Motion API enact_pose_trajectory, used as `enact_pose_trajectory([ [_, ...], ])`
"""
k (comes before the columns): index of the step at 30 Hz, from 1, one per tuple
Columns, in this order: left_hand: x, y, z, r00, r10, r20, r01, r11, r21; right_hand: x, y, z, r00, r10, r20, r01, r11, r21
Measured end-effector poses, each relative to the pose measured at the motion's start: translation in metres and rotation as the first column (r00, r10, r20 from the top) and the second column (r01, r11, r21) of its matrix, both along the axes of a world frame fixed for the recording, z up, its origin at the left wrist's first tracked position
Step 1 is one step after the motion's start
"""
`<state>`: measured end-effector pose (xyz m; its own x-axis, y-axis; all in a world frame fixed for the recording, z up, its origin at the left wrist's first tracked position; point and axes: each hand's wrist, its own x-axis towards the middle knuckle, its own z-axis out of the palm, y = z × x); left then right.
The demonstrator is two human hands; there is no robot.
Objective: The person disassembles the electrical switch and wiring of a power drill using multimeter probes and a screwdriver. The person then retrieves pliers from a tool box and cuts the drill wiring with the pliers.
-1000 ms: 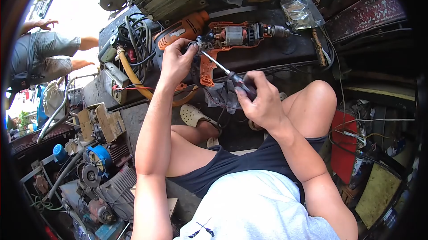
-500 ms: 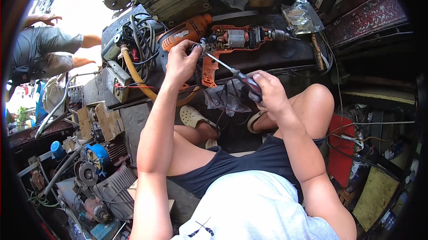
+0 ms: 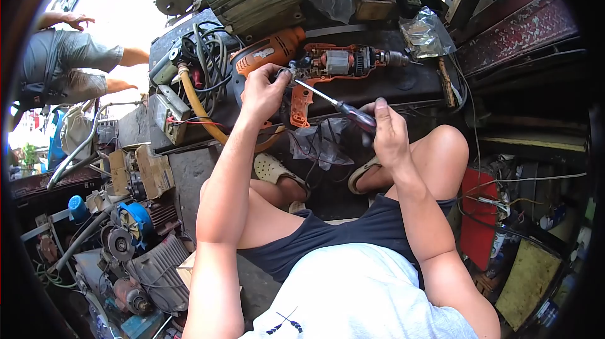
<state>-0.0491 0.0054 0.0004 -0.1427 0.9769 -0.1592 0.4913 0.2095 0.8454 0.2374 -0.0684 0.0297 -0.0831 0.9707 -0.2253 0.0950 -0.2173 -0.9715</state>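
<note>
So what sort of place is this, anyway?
Most likely a small repair workshop for power tools and motors. An orange drill lies opened on the dark work surface, its insides showing; the right hand holds a screwdriver; and what looks like a finned motor casing sits lower left.

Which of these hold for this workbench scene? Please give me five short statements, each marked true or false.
1. The right hand holds a screwdriver. True.
2. The drill's motor is hidden under a closed housing. False: the drill is open and its motor shows.
3. The screwdriver's tip points toward the left hand's fingers. True.
4. The chuck is at the drill's end nearest the left hand. False: the chuck is at the far end from it.
5. The person wears cream-coloured clogs. True.
</note>
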Motion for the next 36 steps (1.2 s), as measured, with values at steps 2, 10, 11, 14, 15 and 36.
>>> enact_pose_trajectory([
  [2,0.000,0.000,-0.001,1.000,-0.001,0.010,0.001,1.000,0.001,-0.006,-0.002,-0.006,0.999,-0.044,0.017,0.042,0.993,0.106],
  [10,0.000,-0.003,0.024,0.958,0.046,0.283,-0.001,0.988,-0.156,0.001,0.024,0.033,0.922,-0.160,-0.353,0.246,0.945,0.214],
  [11,-0.001,-0.004,0.025,0.949,0.055,0.310,0.001,0.984,-0.177,0.001,0.036,0.042,0.912,-0.220,-0.346,0.305,0.928,0.214],
  [14,-0.007,-0.003,0.019,0.935,0.047,0.351,0.021,0.982,-0.189,-0.012,0.068,0.072,0.879,-0.157,-0.449,0.266,0.945,0.190],
  [15,-0.006,-0.003,0.019,0.933,0.058,0.356,0.010,0.982,-0.187,-0.015,0.084,0.062,0.966,-0.061,-0.249,0.128,0.957,0.262],
  [36,-0.001,-0.005,0.018,0.849,0.262,0.459,-0.207,0.964,-0.168,-0.080,0.142,-0.025,0.779,0.479,0.405,-0.618,0.695,0.368],
])
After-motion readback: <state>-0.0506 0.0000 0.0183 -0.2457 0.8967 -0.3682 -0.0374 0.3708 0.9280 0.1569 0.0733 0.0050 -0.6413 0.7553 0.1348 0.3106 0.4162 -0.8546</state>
